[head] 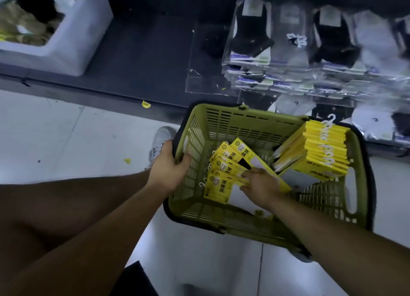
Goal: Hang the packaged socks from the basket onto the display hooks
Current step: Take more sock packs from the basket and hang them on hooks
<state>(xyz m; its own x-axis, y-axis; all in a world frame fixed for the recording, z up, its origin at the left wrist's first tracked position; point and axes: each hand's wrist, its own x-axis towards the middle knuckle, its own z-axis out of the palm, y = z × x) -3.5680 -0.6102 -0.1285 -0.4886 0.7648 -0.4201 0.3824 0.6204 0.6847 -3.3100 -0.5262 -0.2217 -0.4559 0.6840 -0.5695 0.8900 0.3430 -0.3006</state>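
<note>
A white bin of jumbled goods sits on the dark shelf at upper left, well apart from clear-packed black and white ankle socks at right. A white sneaker stands on the pale floor, near a yellow scrap.

- "消臭袜", black characters running lengthwise on the flat yellow cardboard sock pack, nearest of those fanned in the olive-green slotted plastic basket. The round emblem above the characters is too small to read.
- "臭袜" on the farthest fanned yellow pack, with the first character covered by its neighbour. The white panel beside it has illegible print.
- "袜", partly visible, on the middle fanned yellow packs.
- Dark characters on the upright stack of yellow packs are too blurred to read.
- The print on the small yellow floor-edge sticker is illegible.
- The header cards on the clear-bagged hanging socks are blurred and unreadable.
</note>
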